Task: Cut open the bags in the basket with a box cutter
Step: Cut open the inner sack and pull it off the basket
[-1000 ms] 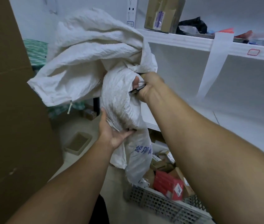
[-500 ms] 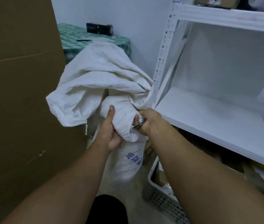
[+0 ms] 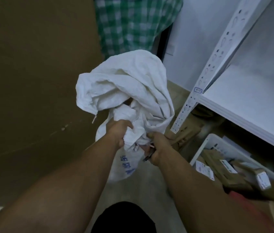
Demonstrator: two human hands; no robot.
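Two hands up, both closed on something. Left hand [image 3: 118,132] has a fistful of the white woven sack [image 3: 124,91], fingers curled into the bunched cloth at its waist. Right hand [image 3: 159,147] is just beside it, wrapped round the box cutter [image 3: 148,156]; the tool's dark end pokes out below the fist, toward the wearer. The thumb side of this hand touches the sack's right edge. Cannot tell whether it also pinches cloth, or whether the blade is out.

Key relation: the sack hangs in the air directly ahead of both hands, not in the basket. Its long axis runs away-to-near in view. The crumpled bulk billows beyond and above the fists, and a limp tail with blue print hangs below them toward the floor [image 3: 141,190]. Left hand sits on that axis; right hand, the cutting one, lies off its right side. Judgement: the sack looks slack, probably emptied, so the next reach likely goes rightward.

Basket [image 3: 198,152], white, sits low right beyond the right forearm, under the shelf [image 3: 250,98]; the right hand is the nearer. Labelled parcels [image 3: 225,167] fill it.

Room: pale floor, white shelf board on a perforated upright post [image 3: 205,78]. Tall cardboard sheet [image 3: 40,81] at left, green checked cloth [image 3: 133,22] at far top.
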